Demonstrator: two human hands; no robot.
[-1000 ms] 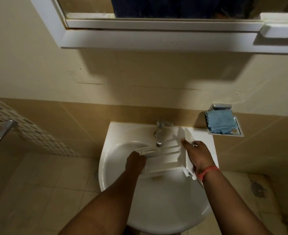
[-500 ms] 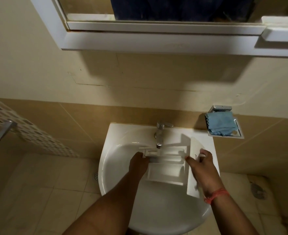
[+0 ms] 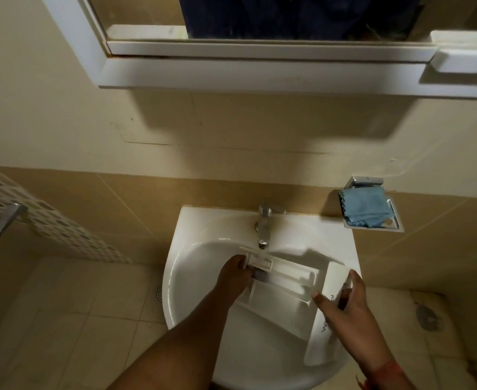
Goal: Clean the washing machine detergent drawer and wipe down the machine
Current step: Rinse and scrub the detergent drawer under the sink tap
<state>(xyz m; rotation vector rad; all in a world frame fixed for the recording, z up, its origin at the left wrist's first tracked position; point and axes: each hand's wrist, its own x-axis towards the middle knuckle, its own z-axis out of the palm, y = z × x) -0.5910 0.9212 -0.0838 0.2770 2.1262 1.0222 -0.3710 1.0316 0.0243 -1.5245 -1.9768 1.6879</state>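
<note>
— Where is the detergent drawer (image 3: 285,291) just now?

— Over the basin of the white sink (image 3: 192,277), lying across it from the far middle toward the near right rim; its narrow back end sits right under the spout of the chrome tap (image 3: 264,229), and its wide front panel, with dark lettering on it, reaches the right rim.

— And the hands?

— The left hand (image 3: 235,277) is at the drawer's back end, fingers curled round the small white piece there; it grips that end; the fingertips themselves are hidden behind the plastic. The right hand (image 3: 347,305) holds the front panel, thumb on the inner side and fingers wrapped over the outer face; a red band shows at that wrist.

— Is water running?

— I cannot tell; the spout is just above the drawer, but no stream shows clearly.

— What else is about?

— A blue cloth (image 3: 366,206) lies folded in a metal soap dish (image 3: 394,225) on the wall, beyond the sink's far right corner; a white-framed mirror cabinet (image 3: 259,71) hangs above; a floor drain (image 3: 158,293) shows just left of the sink, on the tiled floor.
</note>
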